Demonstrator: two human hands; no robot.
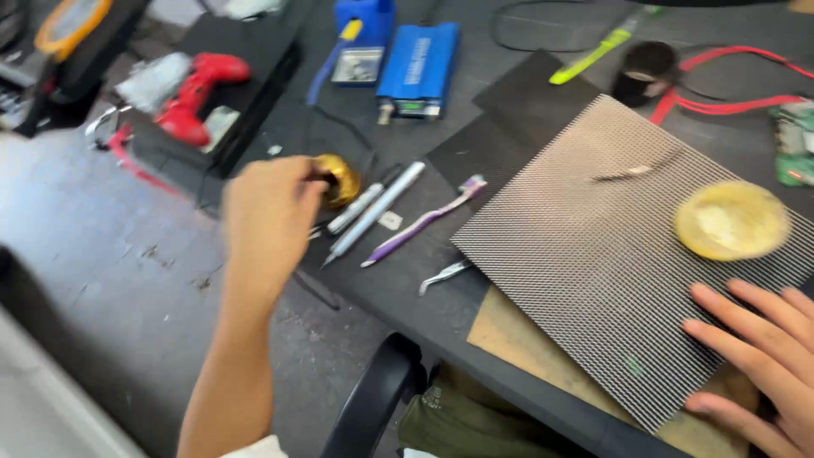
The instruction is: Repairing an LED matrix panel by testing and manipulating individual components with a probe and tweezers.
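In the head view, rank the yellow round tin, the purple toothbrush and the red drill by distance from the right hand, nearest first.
1. Yellow round tin: on the mesh panel, just above the right hand.
2. Purple toothbrush: mid-table, off the panel's left edge.
3. Red drill: far upper left, beyond the left hand.

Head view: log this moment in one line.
left hand: at brass wool ball | right hand: flat on mesh panel | yellow tin: on panel
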